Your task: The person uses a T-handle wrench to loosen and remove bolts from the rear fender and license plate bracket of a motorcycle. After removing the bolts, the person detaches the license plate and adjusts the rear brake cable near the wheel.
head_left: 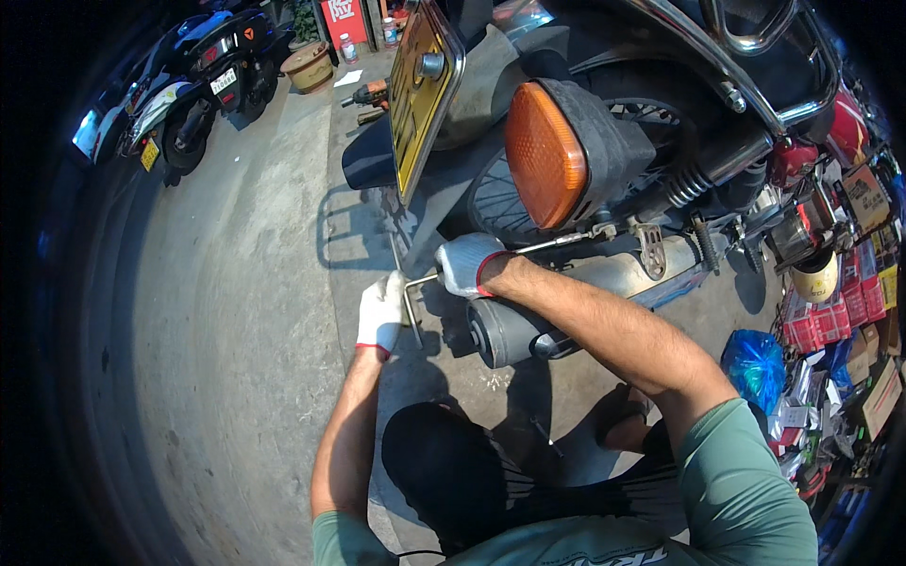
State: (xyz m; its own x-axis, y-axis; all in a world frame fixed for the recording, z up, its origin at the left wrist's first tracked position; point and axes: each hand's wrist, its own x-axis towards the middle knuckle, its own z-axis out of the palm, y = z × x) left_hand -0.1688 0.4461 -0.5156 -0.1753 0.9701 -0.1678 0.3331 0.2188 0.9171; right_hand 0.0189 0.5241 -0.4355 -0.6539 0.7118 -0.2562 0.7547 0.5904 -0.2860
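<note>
Both my hands wear white gloves with red cuffs. My left hand [381, 311] is closed on a bent metal wrench [412, 311], whose arm hangs down beside it. My right hand [469, 266] grips a metal piece at the motorcycle's rear, just above the grey exhaust muffler [510, 330]; exactly what its fingers hold is hidden. A thin brake rod [550, 243] runs from there toward the front. Above my hands are the spoked rear wheel [500, 189], an orange turn signal [545, 156] and a yellow plate [418, 113].
Parked scooters [193, 104], a flowerpot [307, 68] and power tools [368, 94] stand on the concrete at the back left. Boxes [840, 302], a blue plastic bag [755, 373] and mixed parts crowd the right side. A loose tool [545, 434] lies below the muffler.
</note>
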